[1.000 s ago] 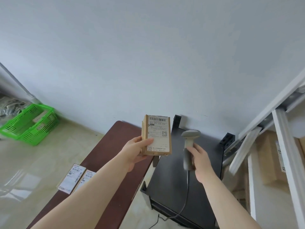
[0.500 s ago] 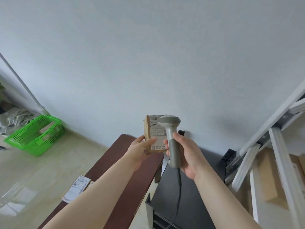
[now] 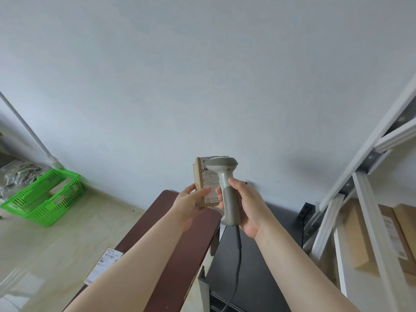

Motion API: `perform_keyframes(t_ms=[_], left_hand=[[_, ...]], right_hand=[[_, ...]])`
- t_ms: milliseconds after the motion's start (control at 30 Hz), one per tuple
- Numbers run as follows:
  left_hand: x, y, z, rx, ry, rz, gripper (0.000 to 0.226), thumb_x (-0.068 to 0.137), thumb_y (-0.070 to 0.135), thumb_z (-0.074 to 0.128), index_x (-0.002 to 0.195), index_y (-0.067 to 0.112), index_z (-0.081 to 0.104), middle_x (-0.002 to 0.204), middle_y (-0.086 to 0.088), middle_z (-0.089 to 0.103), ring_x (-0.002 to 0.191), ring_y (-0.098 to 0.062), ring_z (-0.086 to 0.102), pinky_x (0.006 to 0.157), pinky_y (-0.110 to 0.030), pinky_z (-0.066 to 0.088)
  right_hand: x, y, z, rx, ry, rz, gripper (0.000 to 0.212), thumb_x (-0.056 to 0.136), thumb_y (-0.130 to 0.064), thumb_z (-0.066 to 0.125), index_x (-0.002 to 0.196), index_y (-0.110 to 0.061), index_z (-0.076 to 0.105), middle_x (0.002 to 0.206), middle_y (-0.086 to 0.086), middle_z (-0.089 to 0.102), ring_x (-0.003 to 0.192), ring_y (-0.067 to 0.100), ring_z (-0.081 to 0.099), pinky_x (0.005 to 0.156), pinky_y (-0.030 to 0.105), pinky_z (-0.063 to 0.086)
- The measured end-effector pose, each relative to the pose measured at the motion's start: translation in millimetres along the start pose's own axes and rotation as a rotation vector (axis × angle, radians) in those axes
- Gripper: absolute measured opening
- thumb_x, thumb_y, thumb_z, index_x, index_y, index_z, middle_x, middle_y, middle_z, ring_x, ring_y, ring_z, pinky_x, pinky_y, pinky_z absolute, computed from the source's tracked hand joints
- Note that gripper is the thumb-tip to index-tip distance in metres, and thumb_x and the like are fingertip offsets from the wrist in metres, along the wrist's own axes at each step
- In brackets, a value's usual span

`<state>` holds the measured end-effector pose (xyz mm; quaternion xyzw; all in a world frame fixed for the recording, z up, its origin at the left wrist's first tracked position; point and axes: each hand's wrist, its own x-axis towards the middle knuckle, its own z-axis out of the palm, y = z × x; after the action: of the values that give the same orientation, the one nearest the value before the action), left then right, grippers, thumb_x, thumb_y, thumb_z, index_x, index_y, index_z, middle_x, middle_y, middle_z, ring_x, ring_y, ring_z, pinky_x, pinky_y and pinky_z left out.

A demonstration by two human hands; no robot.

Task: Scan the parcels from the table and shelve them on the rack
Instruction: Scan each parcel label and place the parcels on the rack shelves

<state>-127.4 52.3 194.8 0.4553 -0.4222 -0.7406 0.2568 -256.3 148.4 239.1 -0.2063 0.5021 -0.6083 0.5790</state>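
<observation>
My left hand (image 3: 188,202) grips a small brown cardboard parcel (image 3: 203,183) upright in front of the wall, its white label facing me. My right hand (image 3: 247,206) grips the handle of a grey barcode scanner (image 3: 222,176), whose head covers the top of the label. The scanner's cable hangs down over the black table (image 3: 258,266). A second labelled parcel (image 3: 104,264) lies on the dark red table (image 3: 180,244), partly hidden by my left forearm. The white rack (image 3: 371,199) stands at the right with brown parcels (image 3: 369,239) on a shelf.
A green plastic basket (image 3: 45,197) with a parcel inside sits on the floor at the left, beside a grey bag. A plain white wall fills the upper view.
My right hand has brought the scanner from right of the parcel up in front of its label. The view has tilted up slightly.
</observation>
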Motion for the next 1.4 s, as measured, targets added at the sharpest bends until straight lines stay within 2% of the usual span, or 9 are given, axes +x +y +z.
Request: perform_keyframes(t_ms=[267, 567, 667, 800, 867, 1000, 1100, 1300, 1400], left_hand=[[-0.1, -4.2, 5.0, 0.016, -0.001, 0.013, 0.035, 0.096, 0.020, 0.067, 0.130, 0.021, 0.064, 0.099, 0.005, 0.073, 0.067, -0.004, 0.072, 0.061, -0.032, 0.037], [14.8, -19.6, 0.7, -0.076, 0.044, 0.022, 0.042, 0.092, 0.014, 0.072, 0.132, 0.012, 0.063, 0.106, -0.005, 0.078, 0.083, -0.017, 0.077, 0.064, -0.023, 0.059], [12.4, -24.3, 0.6, -0.042, 0.066, 0.002, 0.035, 0.094, 0.017, 0.070, 0.128, 0.016, 0.064, 0.112, -0.004, 0.076, 0.078, -0.011, 0.076, 0.065, -0.027, 0.053], [15.7, -39.3, -9.7, -0.050, 0.107, -0.003, 0.038, 0.093, 0.018, 0.071, 0.130, 0.016, 0.064, 0.111, -0.002, 0.077, 0.087, -0.013, 0.076, 0.090, -0.033, 0.054], [16.0, -47.2, -13.8, -0.053, 0.120, -0.021, 0.037, 0.093, 0.017, 0.071, 0.130, 0.016, 0.064, 0.110, -0.002, 0.078, 0.091, -0.014, 0.076, 0.095, -0.034, 0.054], [12.1, -61.9, -19.2, -0.071, 0.145, -0.070, 0.032, 0.095, 0.016, 0.069, 0.127, 0.016, 0.065, 0.108, -0.002, 0.078, 0.089, -0.013, 0.076, 0.083, -0.029, 0.055], [8.5, -68.6, -22.3, -0.084, 0.143, -0.098, 0.033, 0.096, 0.015, 0.067, 0.128, 0.015, 0.064, 0.109, -0.002, 0.078, 0.092, -0.014, 0.076, 0.080, -0.028, 0.056], [1.2, -74.8, -23.8, -0.085, 0.132, -0.129, 0.031, 0.096, 0.015, 0.066, 0.127, 0.016, 0.063, 0.109, -0.003, 0.078, 0.091, -0.015, 0.077, 0.065, -0.023, 0.060], [0.1, -78.5, -22.4, -0.060, 0.121, -0.141, 0.035, 0.096, 0.018, 0.067, 0.130, 0.019, 0.063, 0.115, -0.003, 0.076, 0.101, -0.018, 0.075, 0.071, -0.025, 0.060]], right_hand=[[-4.9, 2.7, -7.0, -0.026, -0.042, -0.019, 0.027, 0.097, -0.029, 0.059, 0.100, -0.004, 0.067, 0.087, 0.008, 0.072, 0.064, 0.017, 0.059, 0.071, 0.034, 0.050], [-1.3, 7.4, -27.1, 0.064, 0.032, -0.052, 0.020, 0.096, -0.027, 0.060, 0.097, -0.008, 0.066, 0.087, 0.009, 0.072, 0.072, 0.016, 0.061, 0.073, 0.033, 0.050], [8.2, 14.2, -43.3, 0.096, 0.146, -0.062, 0.019, 0.096, -0.024, 0.060, 0.103, -0.007, 0.065, 0.087, 0.008, 0.071, 0.071, 0.015, 0.062, 0.065, 0.028, 0.053], [32.8, 40.1, -82.1, 0.015, 0.407, -0.023, 0.020, 0.093, -0.028, 0.066, 0.102, -0.011, 0.065, 0.094, 0.007, 0.067, 0.079, 0.020, 0.059, 0.068, 0.030, 0.046], [43.9, 61.2, -104.6, -0.062, 0.546, 0.047, 0.028, 0.090, -0.032, 0.071, 0.107, -0.010, 0.066, 0.093, 0.005, 0.065, 0.082, 0.022, 0.060, 0.070, 0.031, 0.044], [53.8, 105.3, -137.4, -0.109, 0.731, 0.137, 0.031, 0.089, -0.020, 0.074, 0.110, 0.001, 0.065, 0.080, 0.006, 0.060, 0.071, 0.022, 0.053, 0.066, 0.031, 0.042], [59.7, 129.1, -152.1, -0.166, 0.797, 0.176, 0.032, 0.087, -0.015, 0.076, 0.109, 0.002, 0.060, 0.100, 0.013, 0.063, 0.087, 0.029, 0.056, 0.077, 0.036, 0.042], [78.6, 159.5, -169.4, -0.262, 0.835, 0.251, 0.050, 0.083, -0.020, 0.079, 0.121, 0.001, 0.053, 0.113, 0.015, 0.064, 0.091, 0.030, 0.057, 0.075, 0.035, 0.042], [86.7, 171.3, -175.5, -0.307, 0.845, 0.301, 0.054, 0.081, -0.021, 0.080, 0.122, -0.001, 0.052, 0.116, 0.015, 0.063, 0.092, 0.030, 0.057, 0.081, 0.037, 0.046]])
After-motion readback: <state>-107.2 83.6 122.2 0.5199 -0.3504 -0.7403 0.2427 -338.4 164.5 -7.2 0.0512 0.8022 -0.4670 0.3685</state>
